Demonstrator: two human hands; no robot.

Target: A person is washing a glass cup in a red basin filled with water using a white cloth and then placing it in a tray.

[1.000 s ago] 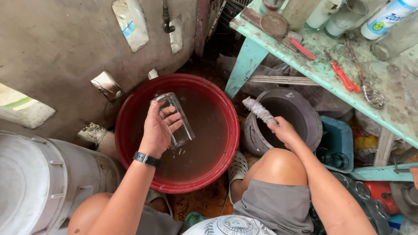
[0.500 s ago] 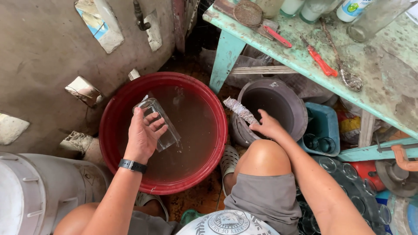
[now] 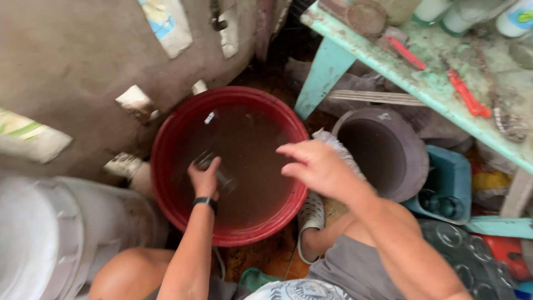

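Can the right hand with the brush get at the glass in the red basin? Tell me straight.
Probably yes: the right hand hovers over the red basin, nothing between it and the glass the left hand holds in the brown water.

At three o'clock stands a dark grey bucket, and just right of it a teal tray (small dark round things lie in it). Toward one o'clock a worn green table carries red-handled tools. At eight o'clock sits a white drum. A pale shoe shows at six.
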